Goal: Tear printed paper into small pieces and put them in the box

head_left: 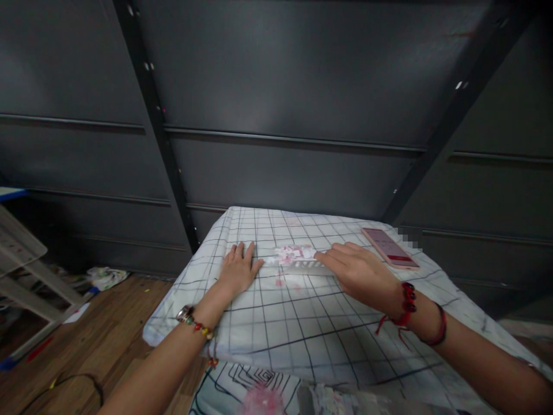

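Observation:
My left hand [239,270] lies flat on the white checked cloth [276,323], fingers spread and holding nothing. Its thumb is close to the left end of a pile of small pink and white pieces [295,253], too blurred to name. Along the near side of the pile runs a pale, see-through strip [309,268] with slanted white marks. My right hand [356,266] is closed on the right end of this strip, its fingers curled and partly hidden by the back of the hand. A pink phone [391,249] with a lit screen lies just beyond my right hand.
Dark metal panels [294,173] stand behind the table. Near me at the bottom are a blurred pink bundle [261,399] and some clear plastic packaging [332,400]. A light-coloured stand [43,288], a crumpled bag [107,278] and a cable [82,377] are on the left.

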The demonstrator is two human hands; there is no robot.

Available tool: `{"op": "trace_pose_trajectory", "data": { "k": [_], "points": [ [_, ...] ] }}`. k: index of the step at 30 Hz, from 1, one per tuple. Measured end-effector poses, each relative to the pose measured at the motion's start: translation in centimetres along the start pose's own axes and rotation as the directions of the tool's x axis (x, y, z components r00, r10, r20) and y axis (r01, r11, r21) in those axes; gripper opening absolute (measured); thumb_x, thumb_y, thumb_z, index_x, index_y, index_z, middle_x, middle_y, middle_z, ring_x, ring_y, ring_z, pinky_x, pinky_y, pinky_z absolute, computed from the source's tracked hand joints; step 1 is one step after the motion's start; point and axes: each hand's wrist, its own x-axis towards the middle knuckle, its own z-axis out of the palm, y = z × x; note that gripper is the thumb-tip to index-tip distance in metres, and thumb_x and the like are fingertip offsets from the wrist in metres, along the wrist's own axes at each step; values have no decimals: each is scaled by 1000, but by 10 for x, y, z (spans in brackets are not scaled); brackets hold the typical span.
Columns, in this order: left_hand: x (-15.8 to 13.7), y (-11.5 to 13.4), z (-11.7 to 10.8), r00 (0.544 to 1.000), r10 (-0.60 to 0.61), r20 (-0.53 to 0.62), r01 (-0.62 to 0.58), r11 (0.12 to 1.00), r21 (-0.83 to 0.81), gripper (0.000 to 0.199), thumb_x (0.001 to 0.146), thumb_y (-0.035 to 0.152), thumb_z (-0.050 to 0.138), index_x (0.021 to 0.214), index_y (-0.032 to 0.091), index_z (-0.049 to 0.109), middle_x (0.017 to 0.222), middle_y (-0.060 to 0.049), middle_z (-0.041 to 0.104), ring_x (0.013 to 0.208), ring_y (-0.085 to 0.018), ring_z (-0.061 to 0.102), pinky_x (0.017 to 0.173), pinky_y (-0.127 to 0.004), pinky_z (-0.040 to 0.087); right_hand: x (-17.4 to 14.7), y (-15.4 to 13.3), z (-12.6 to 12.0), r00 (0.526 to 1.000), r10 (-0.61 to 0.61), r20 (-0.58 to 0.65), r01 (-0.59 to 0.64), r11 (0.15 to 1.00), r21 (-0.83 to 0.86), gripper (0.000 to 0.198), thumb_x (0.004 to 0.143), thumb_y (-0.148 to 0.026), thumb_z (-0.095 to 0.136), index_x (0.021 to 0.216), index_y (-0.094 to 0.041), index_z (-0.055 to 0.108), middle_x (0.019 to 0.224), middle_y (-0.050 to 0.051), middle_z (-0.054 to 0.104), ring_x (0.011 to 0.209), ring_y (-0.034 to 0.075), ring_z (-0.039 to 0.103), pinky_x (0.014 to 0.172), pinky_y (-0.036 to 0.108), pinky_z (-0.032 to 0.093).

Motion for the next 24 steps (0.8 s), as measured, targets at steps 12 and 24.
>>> {"op": "trace_pose_trajectory", "data": {
  "k": [12, 24],
  "points": [
    [3, 0, 7, 1000, -4, -15, 3, 1000, -21, 60, 91, 50, 26, 139, 14, 25, 142, -15, 28, 129, -36, 20, 100, -46, 23, 20, -5, 13, 999, -7, 52, 6, 1000, 14, 31, 77, -3, 37, 98, -13, 58, 79, 6, 64, 73, 16, 52, 64, 29, 34],
    [4, -5, 7, 1000, 3, -24, -4, 999, -34, 61, 91, 50, 26, 139, 13, 25, 141, -15, 29, 129, -36, 21, 101, -45, 22, 30, -7, 12, 997, 19, 72, -22, 999, 34, 30, 75, -1, 39, 95, -13, 58, 75, 4, 62, 70, 16, 51, 63, 28, 32]
  ]
}}
